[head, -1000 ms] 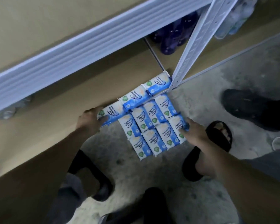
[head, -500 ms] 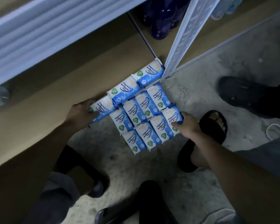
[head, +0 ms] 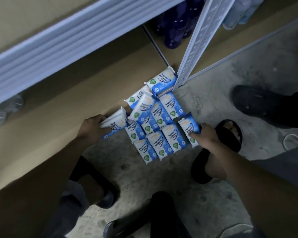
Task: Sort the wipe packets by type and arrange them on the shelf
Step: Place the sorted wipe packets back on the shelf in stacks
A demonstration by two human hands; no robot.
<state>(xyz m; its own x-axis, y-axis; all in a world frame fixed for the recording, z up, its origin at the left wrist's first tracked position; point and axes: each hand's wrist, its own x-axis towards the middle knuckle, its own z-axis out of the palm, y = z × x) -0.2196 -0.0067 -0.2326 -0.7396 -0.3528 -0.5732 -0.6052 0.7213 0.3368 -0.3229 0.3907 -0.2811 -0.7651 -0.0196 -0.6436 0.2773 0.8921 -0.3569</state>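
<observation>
Now both hands on wipe packets

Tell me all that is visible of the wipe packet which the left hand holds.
The wipe packet is a soft, glossy plastic pouch, white at one end and blue at the other; its print reads "Fragrance" and "Antibacterial", partly cut off. The left hand grips its white end. It lies tilted at the front edge of the tan shelf board, at the left end of the other packets.
</observation>
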